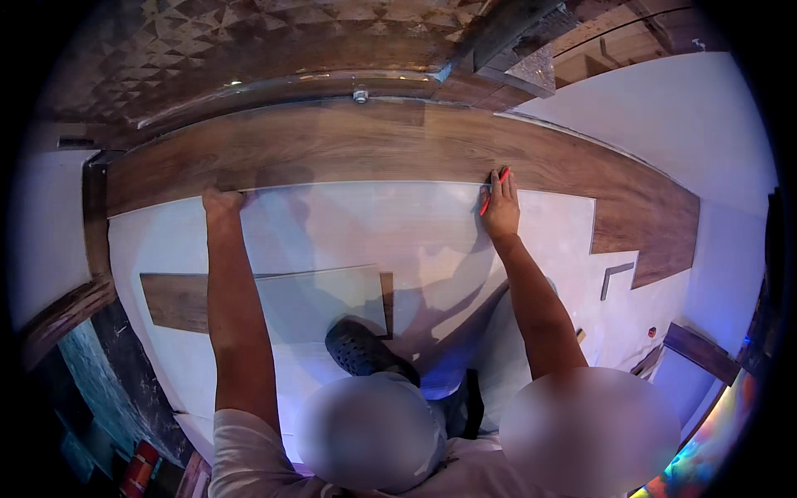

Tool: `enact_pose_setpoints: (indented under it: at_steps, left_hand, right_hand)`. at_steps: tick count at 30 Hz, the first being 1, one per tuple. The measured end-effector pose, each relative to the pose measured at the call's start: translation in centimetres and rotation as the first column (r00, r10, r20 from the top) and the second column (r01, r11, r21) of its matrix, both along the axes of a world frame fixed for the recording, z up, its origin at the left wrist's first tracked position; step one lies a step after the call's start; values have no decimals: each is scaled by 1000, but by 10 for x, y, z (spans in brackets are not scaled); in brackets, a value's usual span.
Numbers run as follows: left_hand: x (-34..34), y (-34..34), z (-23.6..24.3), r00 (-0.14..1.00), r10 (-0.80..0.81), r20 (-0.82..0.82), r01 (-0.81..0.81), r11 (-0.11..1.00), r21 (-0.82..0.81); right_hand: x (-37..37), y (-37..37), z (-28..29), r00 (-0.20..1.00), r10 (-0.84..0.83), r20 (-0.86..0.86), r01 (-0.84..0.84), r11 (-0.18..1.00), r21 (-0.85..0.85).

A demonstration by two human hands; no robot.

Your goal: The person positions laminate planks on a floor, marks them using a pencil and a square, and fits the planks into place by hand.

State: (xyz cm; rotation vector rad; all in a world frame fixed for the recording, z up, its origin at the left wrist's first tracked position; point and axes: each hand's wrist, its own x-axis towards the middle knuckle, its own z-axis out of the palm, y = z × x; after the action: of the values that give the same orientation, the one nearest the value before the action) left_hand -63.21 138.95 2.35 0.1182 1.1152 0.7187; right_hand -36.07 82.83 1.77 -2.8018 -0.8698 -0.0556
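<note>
A row of brown wood-grain floor planks (340,145) runs along the far wall, its near edge beside pale floor sheeting (374,220). At the left, my left hand (223,202) is closed at that near edge, thumb toward the right; its fingertips are hidden. My right hand (501,207) lies farther right, fingers stretched over the edge of the planks. A red pencil (506,174) is held between those fingers. Between my hands the plank edge is nearly straight.
Loose brown plank pieces (174,303) lie near my left forearm, beside my dark clog (359,344). A small grey L-shaped piece (614,279) rests on the sheeting at right. White walls stand at both sides. A dark patterned panel (249,41) rises at the back.
</note>
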Motion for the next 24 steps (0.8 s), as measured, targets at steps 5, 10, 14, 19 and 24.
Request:
enact_pose_setpoints:
  at_steps: [5,10,14,19,24]
  left_hand:
    - [-42,37,-75,996,91,-2,-91,995,44]
    - [-54,46,-85,990,142,-15,-141,988,69]
    - [-39,20,-73,983,127,-134,-114,989,97]
    - [-40,14,-70,989,140,-45,-135,986,97]
    - [-19,-32,-47,975,-126,-182,139,988,59]
  right_hand:
    - [3,6,-6,1000,13,-23,-13,999,-32]
    - [2,6,-3,1000,8,-2,-8,1000,9]
    - [4,-6,-4,999,8,-34,-8,1000,6]
    - [1,5,-15,998,-22,-51,23,999,24]
    - [-1,2,-14,999,-31,-10,31,999,-31]
